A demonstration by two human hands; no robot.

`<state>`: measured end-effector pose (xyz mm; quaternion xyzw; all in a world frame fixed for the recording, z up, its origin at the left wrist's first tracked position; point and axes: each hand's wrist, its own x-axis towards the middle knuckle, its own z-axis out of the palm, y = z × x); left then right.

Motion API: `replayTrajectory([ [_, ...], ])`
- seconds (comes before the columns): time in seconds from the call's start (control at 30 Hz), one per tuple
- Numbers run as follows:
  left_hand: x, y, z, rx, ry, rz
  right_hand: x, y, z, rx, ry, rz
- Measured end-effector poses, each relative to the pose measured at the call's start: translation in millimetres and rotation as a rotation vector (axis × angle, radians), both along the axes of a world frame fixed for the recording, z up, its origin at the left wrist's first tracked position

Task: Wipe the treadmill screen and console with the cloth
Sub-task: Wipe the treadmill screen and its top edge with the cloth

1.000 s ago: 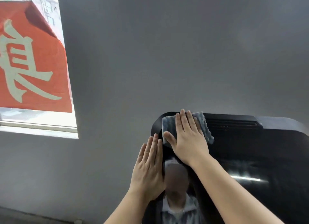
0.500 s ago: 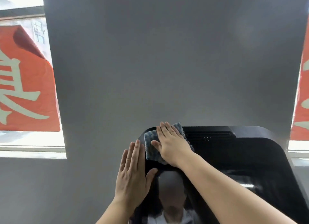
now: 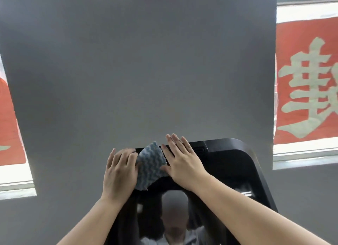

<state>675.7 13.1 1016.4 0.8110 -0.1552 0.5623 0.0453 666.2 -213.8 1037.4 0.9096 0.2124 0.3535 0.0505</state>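
From the head camera, your two hands meet at the top edge of the black treadmill console (image 3: 228,158). A blue wavy-textured cloth (image 3: 150,165) lies on the glossy screen (image 3: 206,204) near its upper left corner, between your hands. Your left hand (image 3: 119,173) curls its fingers over the console's top left corner, its grip half closed, touching the cloth's left edge. Your right hand (image 3: 182,162) lies flat, fingers spread, pressing the cloth's right edge. A grey wall (image 3: 139,70) stands behind, flanked by red banners (image 3: 307,83).

Cloth (image 3: 150,165) lies on the console's (image 3: 228,158) top edge, between both hands.
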Motion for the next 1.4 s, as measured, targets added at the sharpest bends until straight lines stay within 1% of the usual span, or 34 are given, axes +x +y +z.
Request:
replayTrajectory([
  [0.07,-10,-8,7,0.044,-0.069,-0.054,-4,-3,4,0.089,-0.026,0.084],
  [0.17,-24,-21,18,0.183,-0.093,-0.080,-8,-9,14,0.223,-0.082,0.204],
  [0.27,-35,-30,31,0.214,-0.119,-0.076,-11,-17,25,0.270,-0.174,0.283],
  [0.37,-36,-38,45,0.168,-0.088,-0.065,-14,-34,36,0.334,-0.214,0.257],
  [0.47,-28,-54,59,0.101,-0.046,-0.064,-14,-54,44,0.309,-0.293,0.193],
  [0.53,-18,-71,62,0.072,0.004,-0.051,-10,-67,47,0.325,-0.308,0.112],
  [0.63,1,-98,52,0.064,0.132,0.080,5,-75,43,0.313,-0.227,-0.039],
  [0.7,5,-118,41,0.057,0.205,0.066,17,-73,35,0.256,-0.144,-0.113],
  [0.73,4,-126,36,0.089,0.219,0.025,22,-70,32,0.258,-0.119,-0.124],
  [0.8,3,-137,25,0.218,0.279,-0.029,28,-69,27,0.320,-0.109,-0.107],
  [0.87,7,-134,16,0.320,0.352,-0.004,29,-78,24,0.379,-0.129,-0.081],
  [0.93,12,-121,10,0.395,0.353,0.049,32,-100,19,0.370,-0.154,-0.080],
  [1.0,17,-111,6,0.454,0.317,0.063,38,-131,13,0.372,-0.149,-0.121],
  [1.1,19,-113,1,0.464,0.250,0.058,37,-168,5,0.399,-0.027,-0.246],
  [1.13,19,-119,0,0.464,0.237,0.061,36,-174,3,0.415,0.035,-0.284],
  [1.2,21,-138,0,0.471,0.213,0.059,39,-178,0,0.426,0.090,-0.289],
  [1.33,22,-193,-2,0.453,0.197,-0.017,39,-178,-1,0.433,0.090,-0.264],
  [1.4,22,-200,1,0.449,0.203,-0.035,38,-179,-1,0.427,0.102,-0.275],
])
